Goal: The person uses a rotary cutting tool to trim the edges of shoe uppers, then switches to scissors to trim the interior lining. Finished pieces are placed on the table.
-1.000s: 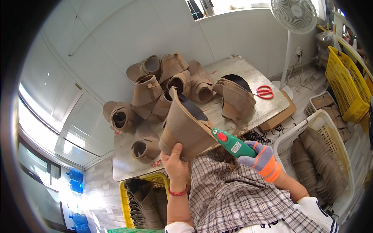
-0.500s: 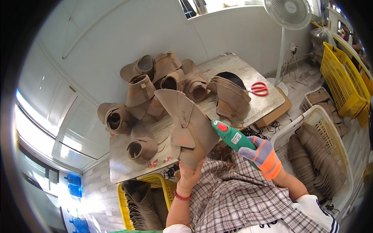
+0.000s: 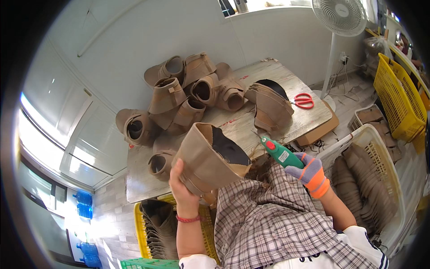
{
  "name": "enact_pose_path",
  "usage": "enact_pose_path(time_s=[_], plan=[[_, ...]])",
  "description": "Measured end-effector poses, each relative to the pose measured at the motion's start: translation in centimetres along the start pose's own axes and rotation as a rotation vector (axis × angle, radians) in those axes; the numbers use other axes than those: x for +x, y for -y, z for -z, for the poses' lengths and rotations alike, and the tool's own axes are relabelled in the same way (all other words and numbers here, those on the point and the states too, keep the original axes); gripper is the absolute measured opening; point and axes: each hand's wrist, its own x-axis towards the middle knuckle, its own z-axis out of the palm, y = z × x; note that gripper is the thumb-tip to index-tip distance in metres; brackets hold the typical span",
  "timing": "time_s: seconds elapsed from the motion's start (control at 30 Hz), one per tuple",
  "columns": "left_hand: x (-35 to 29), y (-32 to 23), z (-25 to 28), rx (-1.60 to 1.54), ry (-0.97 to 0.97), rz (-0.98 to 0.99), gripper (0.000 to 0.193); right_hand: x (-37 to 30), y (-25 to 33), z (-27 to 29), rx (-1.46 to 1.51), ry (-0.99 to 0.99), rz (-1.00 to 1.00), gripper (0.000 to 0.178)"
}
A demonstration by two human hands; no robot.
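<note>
My bare left hand [image 3: 182,184], with a red bracelet at the wrist, is closed on a brown boot upper [image 3: 202,162] with a dark lining. It holds the upper tilted above the table's front edge, its wide opening showing. In a purple and orange glove, my right hand [image 3: 309,174] grips a green handheld power tool [image 3: 281,153] with a red button. The tool's thin tip points up and left, apart from the upper. Several similar boot uppers [image 3: 168,101] lie heaped on the table [image 3: 145,184], and a nested stack of flat ones [image 3: 273,110] sits to their right.
Red-handled scissors [image 3: 304,101] lie at the table's right side. A yellow crate [image 3: 142,233] of uppers stands below on the left, a white basket [image 3: 401,201] of uppers on the right. A standing fan [image 3: 336,49] and a yellow basket [image 3: 396,98] are farther back.
My left hand has turned the upper so that its dark-lined opening faces up, and brought it lower and left. The power tool has moved slightly right, away from the upper.
</note>
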Motion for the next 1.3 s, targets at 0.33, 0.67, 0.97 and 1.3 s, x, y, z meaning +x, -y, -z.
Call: enact_pose_path(time_s=[0.33,0.67,0.97,1.3], plan=[[4.5,-1.7,7.7,-0.272,-0.14,0.289,0.031,-0.8,-0.3,-0.8,-0.576,0.132,0.505,0.052],[4.0,0.3,6.8,-0.179,-0.229,0.22,0.034,-0.6,-1.5,-1.4,-0.57,0.056,0.711,0.059],[3.6,0.1,7.0,-0.415,-0.044,0.299,0.036,-0.4,0.5,-2.3,-0.613,0.103,0.765,0.059],[2.1,0.4,5.1,-0.275,0.048,0.098,0.039,-0.9,2.5,-3.5,-0.421,0.259,0.536,0.055]])
